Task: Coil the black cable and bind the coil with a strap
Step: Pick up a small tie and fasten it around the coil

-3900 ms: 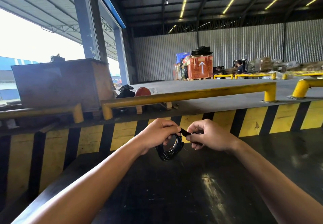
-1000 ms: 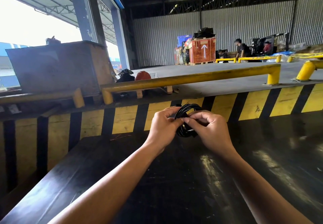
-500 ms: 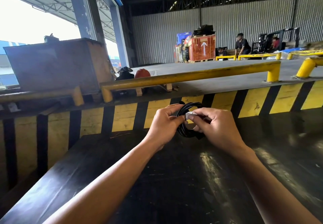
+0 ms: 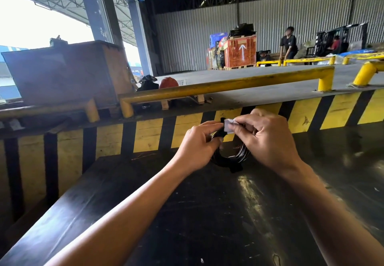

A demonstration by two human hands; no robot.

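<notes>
Clearly, the head view, the only one, shows both hands raised together above a dark, glossy work surface (image 4: pixel 207 213). The left hand (image 4: pixel 197 145) is curled shut around the left side of the black cable (image 4: pixel 226 157), which is already wound into a small coil hanging between the two hands and just below them. The right hand (image 4: pixel 268 141) pinches a pale tab (image 4: pixel 228 126) between thumb and forefinger, directly above the coil and touching the left hand's fingertips. That tab looks like the free end of the strap, though blur makes it hard to be sure. A short dark piece (image 4: pixel 236 169) juts from the bottom of the coil, below the right hand; whether it is a connector or a second binding cannot be told.

Judging by this, coiling is done and binding is under way. The main risk is the loops springing apart if the left hand relaxes while the right pulls the tab, since only that grip keeps them bunched. A strap closed around some turns but not all would leave stray loops. Pulling it slack could let the bundle slide out afterwards.

Beyond the hands stand a yellow guard rail (image 4: pixel 228 85) and a striped kerb (image 4: pixel 145 132), well apart from the work.
</notes>
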